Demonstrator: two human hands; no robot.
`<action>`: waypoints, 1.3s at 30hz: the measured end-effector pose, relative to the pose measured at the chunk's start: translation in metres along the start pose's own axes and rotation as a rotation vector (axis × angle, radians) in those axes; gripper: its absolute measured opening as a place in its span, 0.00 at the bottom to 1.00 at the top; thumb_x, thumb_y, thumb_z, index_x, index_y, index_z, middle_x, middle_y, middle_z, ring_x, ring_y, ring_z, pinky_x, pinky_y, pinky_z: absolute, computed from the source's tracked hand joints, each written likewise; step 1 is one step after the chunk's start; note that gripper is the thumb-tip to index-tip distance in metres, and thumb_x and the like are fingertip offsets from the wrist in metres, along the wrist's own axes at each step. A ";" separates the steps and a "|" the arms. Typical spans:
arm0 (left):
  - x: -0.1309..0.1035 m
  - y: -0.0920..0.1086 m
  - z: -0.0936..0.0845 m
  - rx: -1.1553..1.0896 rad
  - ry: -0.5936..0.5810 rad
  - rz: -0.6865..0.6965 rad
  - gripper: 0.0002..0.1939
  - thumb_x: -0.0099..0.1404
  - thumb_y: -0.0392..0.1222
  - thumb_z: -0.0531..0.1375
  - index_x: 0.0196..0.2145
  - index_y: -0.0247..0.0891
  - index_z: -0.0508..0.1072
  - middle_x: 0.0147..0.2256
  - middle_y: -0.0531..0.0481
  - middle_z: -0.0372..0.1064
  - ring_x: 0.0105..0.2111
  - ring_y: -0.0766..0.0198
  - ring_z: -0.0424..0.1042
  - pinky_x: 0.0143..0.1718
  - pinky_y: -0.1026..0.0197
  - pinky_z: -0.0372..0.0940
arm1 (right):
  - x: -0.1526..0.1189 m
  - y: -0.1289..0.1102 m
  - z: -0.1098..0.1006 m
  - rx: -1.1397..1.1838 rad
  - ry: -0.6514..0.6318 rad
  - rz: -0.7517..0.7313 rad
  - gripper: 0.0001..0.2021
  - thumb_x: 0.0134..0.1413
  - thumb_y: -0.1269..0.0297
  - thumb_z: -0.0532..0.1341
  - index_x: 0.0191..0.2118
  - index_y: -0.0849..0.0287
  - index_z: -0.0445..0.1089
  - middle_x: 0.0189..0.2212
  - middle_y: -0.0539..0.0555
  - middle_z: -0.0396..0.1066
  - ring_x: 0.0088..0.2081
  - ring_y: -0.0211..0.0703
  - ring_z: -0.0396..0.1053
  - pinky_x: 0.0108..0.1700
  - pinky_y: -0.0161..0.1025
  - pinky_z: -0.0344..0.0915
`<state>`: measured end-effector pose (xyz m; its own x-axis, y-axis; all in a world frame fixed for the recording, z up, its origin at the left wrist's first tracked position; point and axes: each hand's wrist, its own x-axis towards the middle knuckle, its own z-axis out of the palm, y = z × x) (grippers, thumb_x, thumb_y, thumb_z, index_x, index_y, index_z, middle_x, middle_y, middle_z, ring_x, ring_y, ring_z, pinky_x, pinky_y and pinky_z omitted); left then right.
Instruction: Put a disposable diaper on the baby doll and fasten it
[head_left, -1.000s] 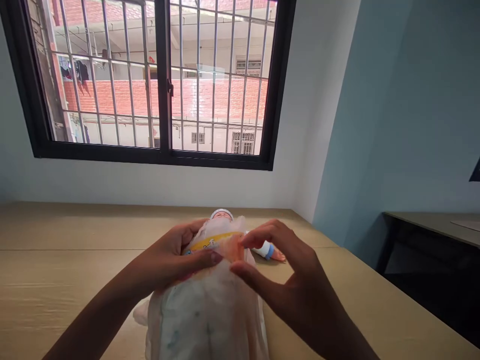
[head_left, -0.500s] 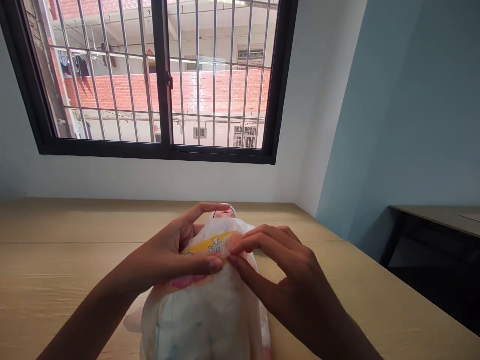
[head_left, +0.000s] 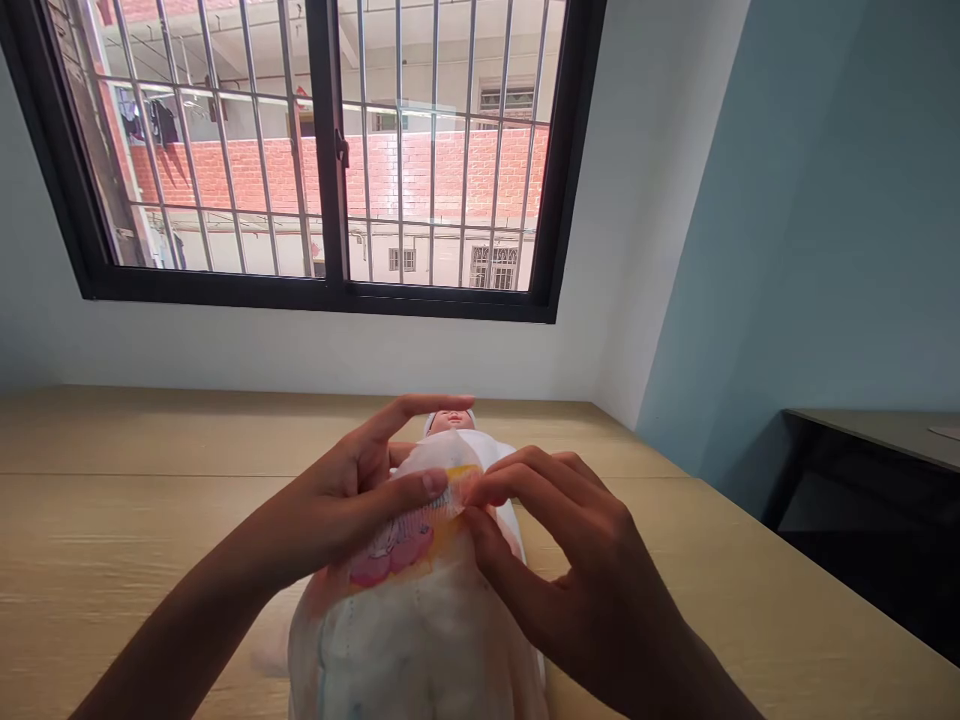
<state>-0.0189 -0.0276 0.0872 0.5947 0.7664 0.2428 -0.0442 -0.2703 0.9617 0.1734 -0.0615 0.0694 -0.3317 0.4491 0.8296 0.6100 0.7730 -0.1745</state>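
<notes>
And here are both hands up at the far end of a white disposable diaper with a yellow, orange and pink printed band (head_left: 409,640), held over a pale wood-grain tabletop (head_left: 150,530). The diaper's long axis runs away from the wearer, from the bottom edge of the view up towards the black-framed window with metal bars (head_left: 217,286). The printed band crosses it on a slant, its right end higher, and the narrower top end points at the window wall.

Just beyond that end, a small doll's head in a white cap (head_left: 452,421) shows, red mouth visible; the diaper hides most of what lies below it.

Now the left hand (head_left: 364,500): spread wide, forefinger reaching across above the doll's face, thumb lying flat on the printed band. Whether its other fingers grip anything behind is hidden. Over on the right side, the right hand (head_left: 562,545) is narrow at the tips, thumb and forefinger pinching the band's thin orange-tinted right edge. A dark table (head_left: 862,435) stands off to the right, well apart.
</notes>
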 end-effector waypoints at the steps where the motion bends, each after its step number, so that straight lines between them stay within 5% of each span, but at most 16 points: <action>1: 0.000 0.000 0.000 0.010 0.003 0.007 0.31 0.65 0.45 0.57 0.62 0.51 0.48 0.34 0.50 0.72 0.29 0.64 0.73 0.28 0.67 0.66 | 0.000 0.000 0.000 -0.002 0.001 0.005 0.06 0.53 0.75 0.57 0.33 0.57 0.68 0.29 0.47 0.71 0.32 0.38 0.67 0.37 0.37 0.60; 20: -0.001 0.004 0.002 0.124 -0.013 0.011 0.27 0.66 0.47 0.55 0.60 0.50 0.53 0.33 0.52 0.70 0.27 0.67 0.69 0.26 0.67 0.63 | 0.001 0.001 -0.009 0.094 -0.178 0.168 0.04 0.59 0.67 0.56 0.34 0.54 0.66 0.33 0.48 0.70 0.38 0.40 0.68 0.43 0.39 0.64; 22: -0.004 0.005 0.000 0.149 -0.005 0.018 0.27 0.66 0.48 0.54 0.61 0.50 0.52 0.33 0.52 0.70 0.27 0.67 0.68 0.26 0.67 0.62 | -0.003 0.003 -0.008 0.198 -0.134 0.256 0.03 0.59 0.63 0.57 0.38 0.52 0.67 0.39 0.50 0.70 0.43 0.42 0.68 0.46 0.40 0.64; 25: -0.008 0.006 -0.003 0.211 0.023 0.056 0.26 0.66 0.49 0.54 0.60 0.50 0.54 0.32 0.53 0.69 0.27 0.67 0.67 0.26 0.67 0.62 | -0.013 0.004 0.000 0.523 -0.071 0.522 0.18 0.58 0.50 0.56 0.51 0.50 0.62 0.51 0.55 0.65 0.52 0.46 0.64 0.50 0.43 0.65; 28: -0.009 0.004 -0.001 0.305 0.030 0.107 0.24 0.66 0.48 0.53 0.59 0.50 0.57 0.31 0.54 0.69 0.25 0.69 0.66 0.25 0.69 0.61 | -0.025 -0.003 0.011 0.906 -0.266 0.797 0.31 0.56 0.38 0.47 0.56 0.55 0.61 0.49 0.60 0.68 0.51 0.52 0.67 0.46 0.47 0.69; 30: -0.008 -0.001 0.004 0.401 0.032 0.142 0.22 0.66 0.48 0.52 0.57 0.52 0.60 0.31 0.56 0.68 0.25 0.69 0.66 0.26 0.69 0.60 | -0.030 -0.010 0.014 1.048 -0.390 0.916 0.31 0.56 0.38 0.46 0.54 0.57 0.64 0.43 0.61 0.72 0.48 0.54 0.70 0.44 0.48 0.70; 34: 0.000 -0.011 0.009 0.544 0.033 0.205 0.20 0.67 0.48 0.49 0.56 0.55 0.62 0.35 0.59 0.69 0.29 0.68 0.67 0.32 0.67 0.61 | -0.035 -0.014 0.004 1.048 -0.327 1.104 0.22 0.55 0.51 0.58 0.52 0.56 0.66 0.40 0.57 0.75 0.44 0.52 0.73 0.47 0.48 0.69; 39: -0.001 -0.005 -0.019 0.559 0.060 0.228 0.21 0.66 0.51 0.52 0.55 0.45 0.63 0.38 0.50 0.70 0.33 0.64 0.69 0.33 0.64 0.63 | -0.022 0.023 -0.043 0.850 -0.131 1.226 0.19 0.54 0.53 0.60 0.48 0.60 0.71 0.43 0.61 0.74 0.46 0.56 0.72 0.49 0.49 0.68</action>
<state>-0.0350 -0.0159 0.0846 0.5724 0.6807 0.4571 0.2731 -0.6840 0.6765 0.2257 -0.0730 0.0698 -0.0256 0.9946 -0.1009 -0.0245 -0.1015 -0.9945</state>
